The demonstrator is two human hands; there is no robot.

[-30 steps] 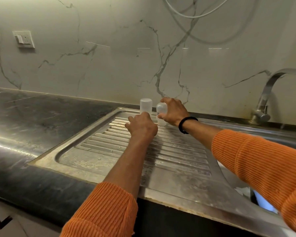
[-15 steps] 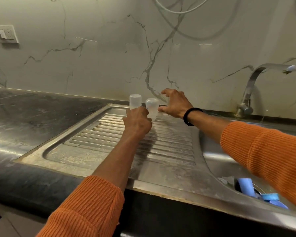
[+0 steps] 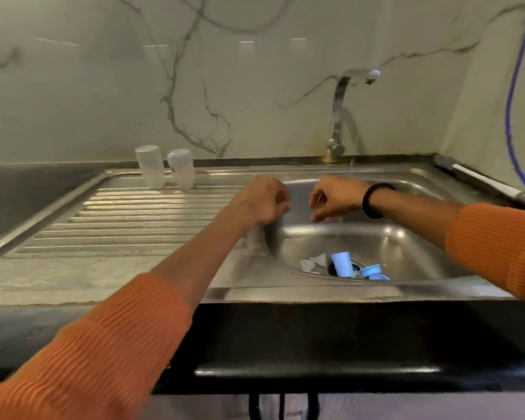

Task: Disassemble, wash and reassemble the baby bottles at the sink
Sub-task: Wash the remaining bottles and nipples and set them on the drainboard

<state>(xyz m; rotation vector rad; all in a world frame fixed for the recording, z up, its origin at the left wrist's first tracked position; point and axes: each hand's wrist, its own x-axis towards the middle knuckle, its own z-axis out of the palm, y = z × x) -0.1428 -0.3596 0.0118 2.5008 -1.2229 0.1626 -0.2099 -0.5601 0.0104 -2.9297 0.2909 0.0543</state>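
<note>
Both our hands have left the two upturned bottle bodies on the drainboard and hover empty, loosely curled, left hand and right hand, above the sink basin, where small blue caps and teats could slip into the drain.

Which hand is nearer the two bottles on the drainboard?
Left. The left hand hovers just right of the bottles; the right hand is farther right, over the sink basin.
</note>
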